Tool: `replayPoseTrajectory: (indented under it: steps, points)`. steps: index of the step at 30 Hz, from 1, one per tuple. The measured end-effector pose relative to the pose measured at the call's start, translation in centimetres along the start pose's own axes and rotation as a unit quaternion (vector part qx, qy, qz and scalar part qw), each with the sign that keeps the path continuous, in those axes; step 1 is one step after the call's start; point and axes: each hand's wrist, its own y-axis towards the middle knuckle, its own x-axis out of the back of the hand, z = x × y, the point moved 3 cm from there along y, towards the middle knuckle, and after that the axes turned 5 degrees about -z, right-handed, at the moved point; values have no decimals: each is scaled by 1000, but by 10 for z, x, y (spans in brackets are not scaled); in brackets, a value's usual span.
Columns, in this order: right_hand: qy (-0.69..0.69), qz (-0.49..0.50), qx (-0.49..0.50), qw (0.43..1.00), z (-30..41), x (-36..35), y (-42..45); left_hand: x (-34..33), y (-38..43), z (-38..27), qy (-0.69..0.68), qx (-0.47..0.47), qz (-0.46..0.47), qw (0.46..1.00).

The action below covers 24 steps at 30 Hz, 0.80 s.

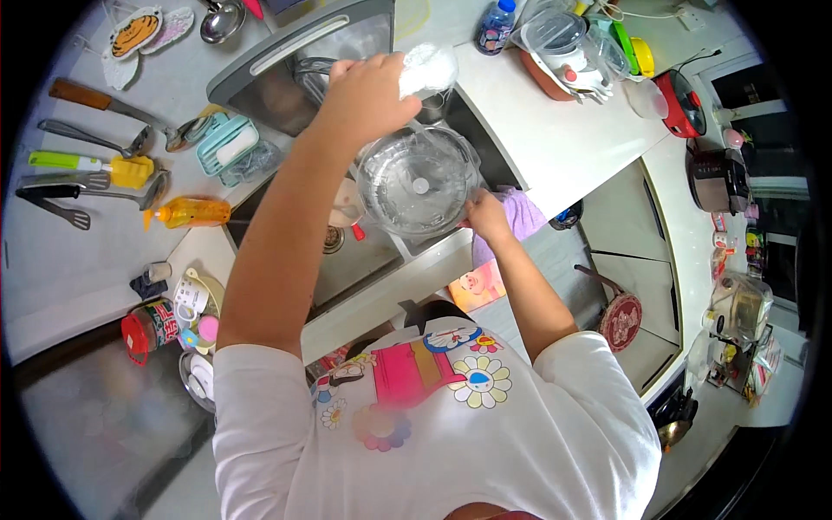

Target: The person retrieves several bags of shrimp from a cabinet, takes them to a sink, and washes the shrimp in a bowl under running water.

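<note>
My right hand (487, 216) grips the near right rim of a clear round bowl (419, 182), which has a pale round spot at its middle and is held over the sink (364, 270). My left hand (374, 97) is above the bowl's far left side, fingers bent, against a crumpled white mesh or cloth piece (429, 68). Whether the fingers close on this piece or on something beneath is hidden. A looped metal part (315, 71) shows just left of these fingers. In the sink lies a pale round item with a red handle (358, 232), beside the drain (333, 239).
A grey-framed panel (299, 49) stands behind the left hand. Left are a teal soap dish (227, 144), an orange bottle (195, 212) and several hanging utensils (104, 104). Right are a purple cloth (520, 211), a blue-capped bottle (496, 29) and a container of dishes (552, 78).
</note>
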Motion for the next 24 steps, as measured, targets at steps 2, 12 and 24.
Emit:
replayPoseTrajectory:
  steps: [2, 12, 24]
  points:
    - [-32, 11, 33, 999, 34, -4, -22, 11, -17, 14, -9, 6, 34, 999]
    - [83, 157, -44, 983, -11, -88, -53, 52, -83, 39, -1, -86, 72, 994]
    - [-79, 33, 65, 994, -31, -100, -61, -84, -270, 31, -235, 285, 88, 925]
